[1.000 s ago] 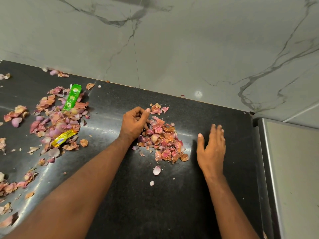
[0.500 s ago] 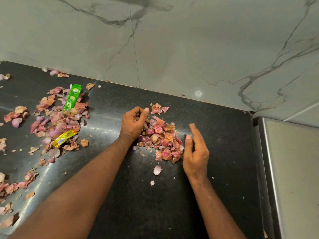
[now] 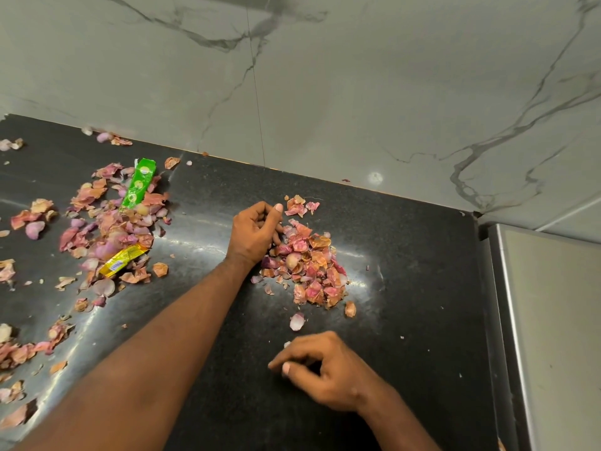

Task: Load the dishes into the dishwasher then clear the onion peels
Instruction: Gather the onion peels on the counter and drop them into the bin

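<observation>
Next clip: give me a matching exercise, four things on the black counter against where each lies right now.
Things:
1. green wrapper
2. yellow wrapper
3. left hand
4. right hand

Places:
A. near edge of the counter, apart from both heaps
B. far end of the left heap of pink onion peels
C. against the left side of the middle heap of onion peels
D. near end of the left heap

Pairs: 1-B, 2-D, 3-C, 4-A

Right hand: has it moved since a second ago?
Yes. The right hand has pulled back toward the person, away from the gathered peel pile it was beside; it now hovers near the counter's front, fingers curled.
</observation>
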A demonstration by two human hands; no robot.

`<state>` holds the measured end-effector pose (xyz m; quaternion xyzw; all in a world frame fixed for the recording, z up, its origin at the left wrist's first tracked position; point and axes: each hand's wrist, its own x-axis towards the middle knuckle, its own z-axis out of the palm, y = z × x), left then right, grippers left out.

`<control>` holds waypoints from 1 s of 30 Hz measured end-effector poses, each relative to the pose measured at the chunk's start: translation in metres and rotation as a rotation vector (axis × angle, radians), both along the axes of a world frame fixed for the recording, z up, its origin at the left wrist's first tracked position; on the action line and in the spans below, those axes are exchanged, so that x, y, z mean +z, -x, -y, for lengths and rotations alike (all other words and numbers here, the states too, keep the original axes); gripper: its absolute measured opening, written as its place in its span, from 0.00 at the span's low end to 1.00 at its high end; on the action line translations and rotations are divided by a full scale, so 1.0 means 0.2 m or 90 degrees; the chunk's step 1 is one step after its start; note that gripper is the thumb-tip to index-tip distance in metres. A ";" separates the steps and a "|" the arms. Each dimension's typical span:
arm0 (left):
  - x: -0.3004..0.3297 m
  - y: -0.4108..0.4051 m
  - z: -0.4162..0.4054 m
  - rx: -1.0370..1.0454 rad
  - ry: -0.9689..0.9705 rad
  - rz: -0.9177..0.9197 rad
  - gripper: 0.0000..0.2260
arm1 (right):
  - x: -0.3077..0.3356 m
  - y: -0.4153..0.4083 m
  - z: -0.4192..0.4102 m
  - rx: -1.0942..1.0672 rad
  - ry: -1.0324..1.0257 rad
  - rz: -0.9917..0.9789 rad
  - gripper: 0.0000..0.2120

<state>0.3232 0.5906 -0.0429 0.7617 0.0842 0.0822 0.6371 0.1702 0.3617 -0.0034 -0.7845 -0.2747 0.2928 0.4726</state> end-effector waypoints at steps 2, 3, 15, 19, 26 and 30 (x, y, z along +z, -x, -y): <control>0.00 0.00 0.00 0.001 0.005 0.000 0.19 | -0.02 0.01 -0.02 0.021 0.033 -0.038 0.12; 0.00 0.00 0.00 0.002 0.006 0.001 0.19 | -0.02 -0.01 -0.02 0.010 0.039 -0.052 0.13; -0.01 -0.01 0.00 0.003 0.018 0.003 0.18 | 0.02 -0.31 0.07 -0.455 -0.121 0.192 0.14; -0.01 0.00 0.00 0.004 0.019 0.005 0.17 | -0.07 -0.27 0.11 -0.543 0.089 0.336 0.23; 0.00 0.00 0.01 0.002 0.045 0.019 0.20 | -0.24 -0.21 -0.03 -0.425 0.393 0.338 0.65; 0.01 -0.01 0.00 0.008 0.050 0.018 0.22 | -0.22 -0.40 -0.20 -0.430 0.318 0.303 0.67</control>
